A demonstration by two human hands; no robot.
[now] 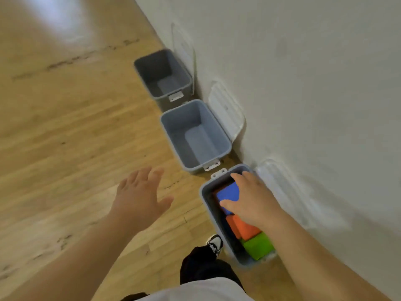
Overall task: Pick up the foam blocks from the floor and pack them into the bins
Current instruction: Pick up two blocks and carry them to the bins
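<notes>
Blue block (229, 191): it sits in the far end of the nearest bin (217, 227), on top of the other blocks there, with a sliver of red-orange showing under its far edge.
Your right hand (249, 198): it is spread over the blue block, thumb against the near edge and fingers (237, 177) curled down over the far edge, so it holds the block from above.
Orange block (243, 228): it is in the same bin, just behind the blue one and touching it, partly under your right wrist.
Green block (258, 246): it is at the near end of that bin, pressed against the orange block.
Your left hand (138, 198): it hangs over the floor (65, 127) to the left of the bins, palm down, fingers straight and fanned wide, holding nothing.
Middle bin (175, 137): grey, with nothing visible inside, it stands end to end with the nearest bin, and their white latches (211, 166) almost meet.
Far bin (149, 70): a darker grey, next along the wall (303, 83), also showing only its bare bottom.
Lids (227, 109): one pale lid leans against the wall behind each bin.
Your leg (201, 268): in black trousers, its black-and-white shoe (214, 244) is just beside the nearest bin's left wall.
Floor: light wood boards, scuffed dark in places.
</notes>
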